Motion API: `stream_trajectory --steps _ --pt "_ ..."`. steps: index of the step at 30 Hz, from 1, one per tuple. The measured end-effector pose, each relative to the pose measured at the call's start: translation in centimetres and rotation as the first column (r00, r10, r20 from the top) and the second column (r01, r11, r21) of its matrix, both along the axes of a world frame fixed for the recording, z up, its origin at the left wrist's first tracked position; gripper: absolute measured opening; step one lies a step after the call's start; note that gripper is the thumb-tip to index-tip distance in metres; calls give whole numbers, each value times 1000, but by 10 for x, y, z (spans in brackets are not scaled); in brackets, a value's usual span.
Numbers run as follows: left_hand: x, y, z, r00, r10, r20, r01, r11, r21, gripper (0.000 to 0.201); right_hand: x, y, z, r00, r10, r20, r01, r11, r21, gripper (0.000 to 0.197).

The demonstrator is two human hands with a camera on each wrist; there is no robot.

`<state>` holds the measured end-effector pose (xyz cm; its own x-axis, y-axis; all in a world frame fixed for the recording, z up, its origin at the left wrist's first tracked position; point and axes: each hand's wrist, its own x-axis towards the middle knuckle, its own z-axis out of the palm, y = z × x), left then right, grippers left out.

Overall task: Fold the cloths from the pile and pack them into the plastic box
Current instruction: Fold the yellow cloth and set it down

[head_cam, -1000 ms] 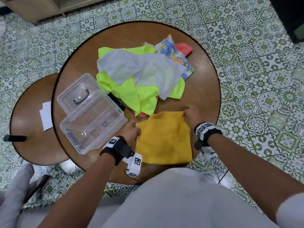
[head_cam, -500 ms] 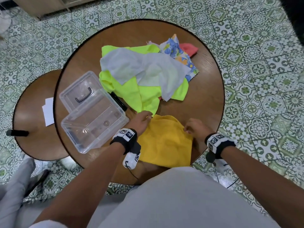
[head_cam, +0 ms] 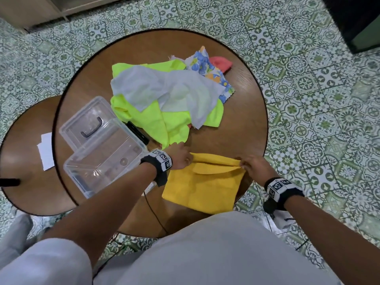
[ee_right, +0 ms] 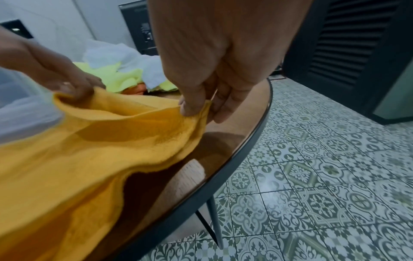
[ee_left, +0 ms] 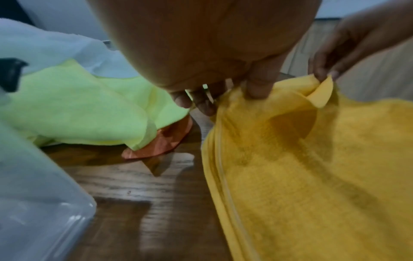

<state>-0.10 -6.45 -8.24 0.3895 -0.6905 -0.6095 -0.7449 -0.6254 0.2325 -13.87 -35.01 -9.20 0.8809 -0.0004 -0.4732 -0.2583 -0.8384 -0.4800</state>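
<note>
A yellow cloth [head_cam: 202, 185] lies at the near edge of the round wooden table [head_cam: 242, 128]. My left hand [head_cam: 182, 158] pinches its far left corner and my right hand [head_cam: 249, 166] pinches its far right corner, so the far edge stands lifted off the table. The wrist views show the same yellow cloth [ee_left: 312, 167] [ee_right: 85, 150] pinched by the left hand [ee_left: 245, 91] and the right hand [ee_right: 198, 107]. A clear plastic box [head_cam: 102, 159] stands open and empty to the left. The pile [head_cam: 164, 99] of neon green, grey, floral and coral cloths lies behind.
The box's clear lid [head_cam: 88, 122] with a black handle lies behind the box. A black object [head_cam: 137, 132] sits between box and pile. A lower round table [head_cam: 24, 161] with white paper [head_cam: 46, 149] stands at the left. Patterned floor tiles surround the tables.
Both hands have shifted along the cloth's far edge, taken its corners and raised that edge off the table. The head view has moved a little.
</note>
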Motion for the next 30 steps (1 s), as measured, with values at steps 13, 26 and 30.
stream_trajectory --steps 13,26,30 --pt "0 25 23 850 504 -153 -524 778 -346 31 2 8 6 955 -285 78 284 958 35 14" --pt "2 32 69 864 490 -111 -487 763 -425 15 10 3 63 910 -233 341 234 971 41 16" --pt "-8 37 85 804 548 -230 -588 677 -443 9 0 2 78 892 -213 399 210 976 51 30"
